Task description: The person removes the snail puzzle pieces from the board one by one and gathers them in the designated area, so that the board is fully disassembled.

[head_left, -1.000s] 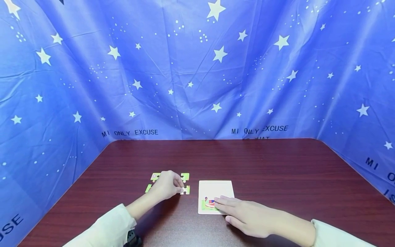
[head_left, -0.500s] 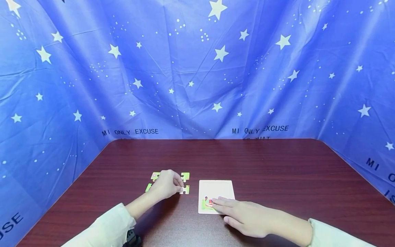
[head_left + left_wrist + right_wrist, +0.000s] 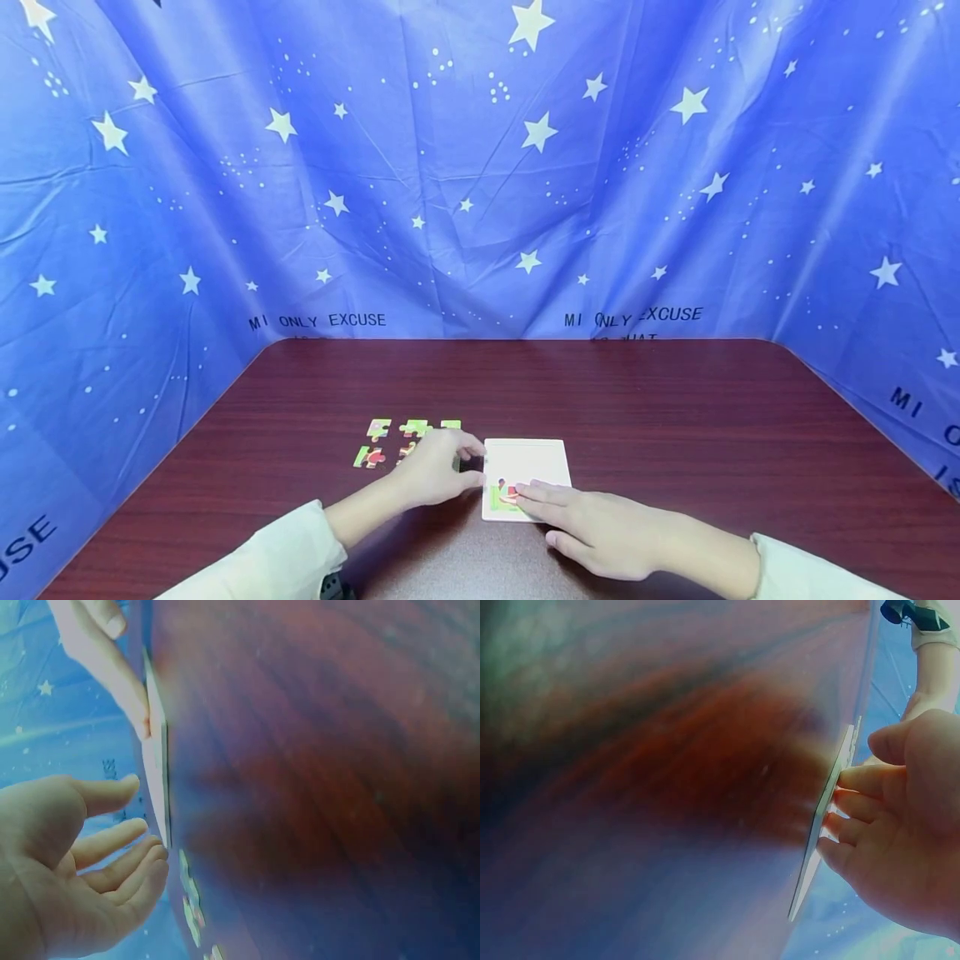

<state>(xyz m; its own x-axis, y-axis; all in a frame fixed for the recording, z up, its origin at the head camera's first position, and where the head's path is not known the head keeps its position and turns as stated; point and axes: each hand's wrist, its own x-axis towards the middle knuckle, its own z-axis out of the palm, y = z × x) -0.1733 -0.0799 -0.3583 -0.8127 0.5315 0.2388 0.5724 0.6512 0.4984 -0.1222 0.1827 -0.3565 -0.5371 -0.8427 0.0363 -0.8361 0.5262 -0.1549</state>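
Note:
A white square puzzle board [image 3: 525, 461] lies on the table, with coloured puzzle pieces [image 3: 504, 497] in its near left corner, partly covered by fingers. My right hand [image 3: 611, 533] rests its straight fingers across those pieces and the board's near right side. At the board's left edge is my left hand [image 3: 435, 469], thumb and fingers apart; the left wrist view shows nothing between the thumb [image 3: 112, 793] and fingers. Under and behind this hand lie loose green jigsaw pieces [image 3: 370, 457], some of them hidden by it.
The dark red wooden table [image 3: 675, 417] stretches out beyond and to the right of the board. A blue curtain [image 3: 450, 167] with white stars stands around its back and sides. A black device [image 3: 332, 587] sits at the left wrist, by the pale sleeve [image 3: 262, 554].
My left hand has moved right, from over the loose pieces to the board's left edge, and its fingers have spread. More loose pieces are uncovered. The right hand has barely moved.

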